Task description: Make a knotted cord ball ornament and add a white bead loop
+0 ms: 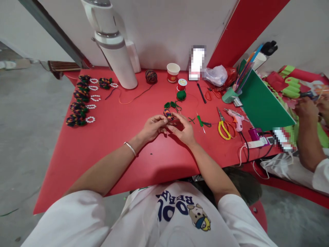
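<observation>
Between my two hands, above the red table (pixel 120 137), is a small multicoloured yarn piece (pixel 168 114). My left hand (pixel 155 127) pinches it from the left with thumb and fingers. Fingers of my right hand (pixel 183 130) close on its other side; the exact grip is partly hidden. Just beyond lie green crocheted leaves (pixel 172 105) with a trailing strand, and a green yarn ball (pixel 181 95). To the right of my right hand rests a green-handled crochet hook (pixel 200 121) beside dark green yarn scraps.
Several finished yarn pieces with white bead loops (pixel 79 94) line the left. Behind stand a white thermos (pixel 115 55), a yarn ball (pixel 151 76) and a paper cup (pixel 173 73). Yellow-and-red-handled pliers (pixel 224 128), a pink glue gun (pixel 236 118) and a green divider (pixel 262 99) are right, near a co-worker's hand (pixel 307 109).
</observation>
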Available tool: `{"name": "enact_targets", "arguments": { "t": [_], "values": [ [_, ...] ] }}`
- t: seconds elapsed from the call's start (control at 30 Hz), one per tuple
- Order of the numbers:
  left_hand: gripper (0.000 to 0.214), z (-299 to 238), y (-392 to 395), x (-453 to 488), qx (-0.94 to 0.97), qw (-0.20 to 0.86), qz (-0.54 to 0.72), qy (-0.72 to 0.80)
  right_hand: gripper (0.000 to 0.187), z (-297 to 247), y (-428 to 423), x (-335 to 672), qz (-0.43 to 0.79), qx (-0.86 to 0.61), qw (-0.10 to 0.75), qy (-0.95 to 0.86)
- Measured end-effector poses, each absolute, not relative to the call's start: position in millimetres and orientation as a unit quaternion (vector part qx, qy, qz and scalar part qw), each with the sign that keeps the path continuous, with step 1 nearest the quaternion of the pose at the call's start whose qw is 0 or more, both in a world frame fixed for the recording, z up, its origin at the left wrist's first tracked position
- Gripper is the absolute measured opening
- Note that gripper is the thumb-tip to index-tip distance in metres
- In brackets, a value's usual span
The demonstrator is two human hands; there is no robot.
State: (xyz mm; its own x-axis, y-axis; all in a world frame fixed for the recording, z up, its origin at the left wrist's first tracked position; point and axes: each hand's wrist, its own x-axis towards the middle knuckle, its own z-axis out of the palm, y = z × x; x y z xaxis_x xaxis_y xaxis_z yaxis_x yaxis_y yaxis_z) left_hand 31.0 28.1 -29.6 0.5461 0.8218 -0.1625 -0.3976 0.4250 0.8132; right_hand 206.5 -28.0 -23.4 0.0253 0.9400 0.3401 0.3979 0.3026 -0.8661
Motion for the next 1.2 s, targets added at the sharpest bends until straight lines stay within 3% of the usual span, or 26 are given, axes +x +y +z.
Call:
{"name": "enact_targets", "arguments": {
  "t": [0.2,0.5,0.83,0.97,1.1,1.2],
  "values": [
    [0.029,-27,32,26,0.358,0.829,0.336,0.270,0.068,-24,-28,203,0.368,-0.470,0.522,-0.610],
    [0.029,-25,36,24,0.314,0.869,0.278,0.264,0.048,-10,-34,205,0.227,-0.493,0.516,-0.663],
    [0.049,-29,33,24,0.361,0.856,0.283,0.237,0.079,-25,-32,204,0.331,-0.505,0.529,-0.597],
    [0.047,-31,32,26,0.351,0.827,0.351,0.265,0.075,-25,-32,204,0.382,-0.496,0.536,-0.566],
    [0.036,-30,32,28,0.342,0.812,0.373,0.291,0.050,-25,-29,207,0.483,-0.478,0.539,-0.497],
    [0.037,-31,32,30,0.360,0.795,0.380,0.306,0.047,-25,-26,209,0.539,-0.454,0.562,-0.433]
  ]
}}
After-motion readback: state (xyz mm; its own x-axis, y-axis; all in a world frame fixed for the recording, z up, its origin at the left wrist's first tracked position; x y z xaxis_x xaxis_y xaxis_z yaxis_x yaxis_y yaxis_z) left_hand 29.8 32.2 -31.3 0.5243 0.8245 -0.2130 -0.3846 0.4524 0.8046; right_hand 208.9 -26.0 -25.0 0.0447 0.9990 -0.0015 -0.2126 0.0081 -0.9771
